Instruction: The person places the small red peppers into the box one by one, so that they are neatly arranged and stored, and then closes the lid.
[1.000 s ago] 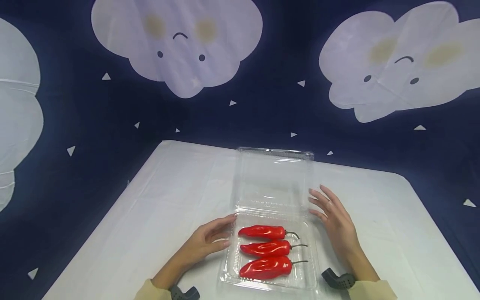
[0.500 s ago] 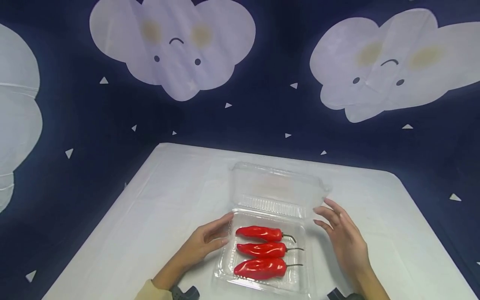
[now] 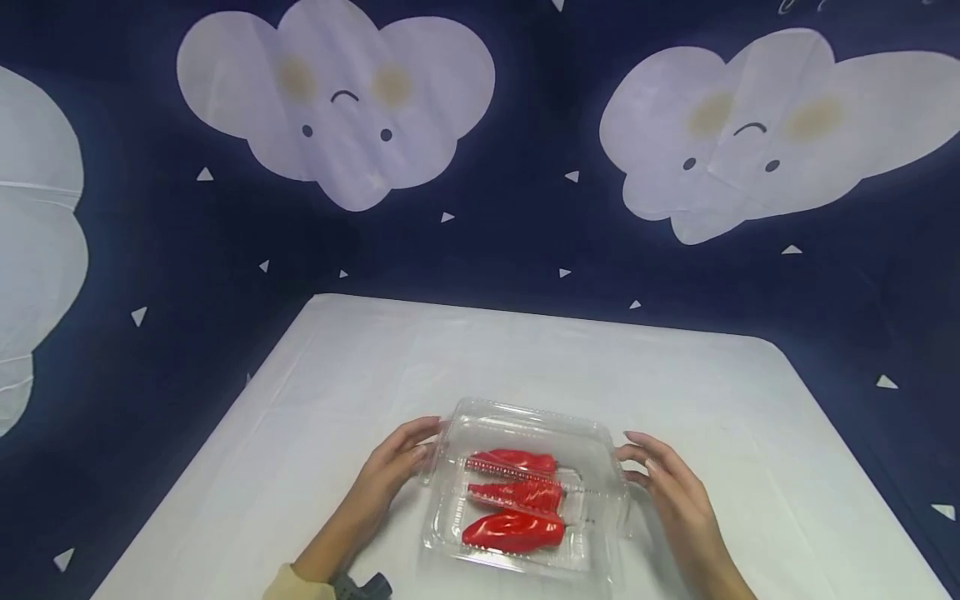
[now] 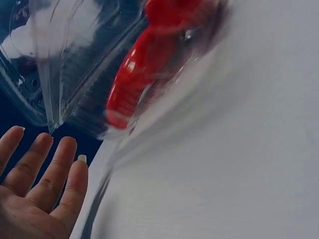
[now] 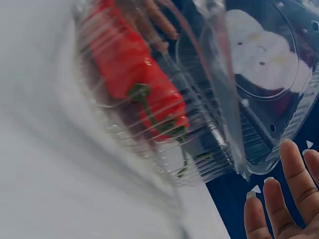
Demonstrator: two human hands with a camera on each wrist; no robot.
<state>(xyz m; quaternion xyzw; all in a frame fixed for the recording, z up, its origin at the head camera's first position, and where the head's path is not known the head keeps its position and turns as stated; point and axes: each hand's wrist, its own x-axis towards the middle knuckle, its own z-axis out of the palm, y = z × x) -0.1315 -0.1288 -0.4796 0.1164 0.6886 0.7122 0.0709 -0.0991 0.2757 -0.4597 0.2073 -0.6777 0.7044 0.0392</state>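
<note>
A clear plastic clamshell box stands on the table, its lid [image 3: 540, 427] tilted up over the base [image 3: 510, 563]. Three red chili peppers [image 3: 513, 531] lie side by side in the base, two of them seen through the lid. At the box's left side is my left hand [image 3: 382, 471], its fingertips by the lid's edge; in the left wrist view its fingers [image 4: 62, 164] are spread and fairly straight. My right hand [image 3: 675, 492] is at the right side, and in the right wrist view one fingertip meets the corner of the lid [image 5: 271, 99]. Green stems point right.
The table [image 3: 360, 358] has a white cover. A dark blue backdrop [image 3: 510, 242] with white clouds hangs behind its far edge. A dark wrist strap [image 3: 360, 587] sits on the left wrist.
The lid has swung from lying back flat behind the base to tilting forward over the peppers. Both hands have stayed along the box's sides, the right shifting with the lid.
</note>
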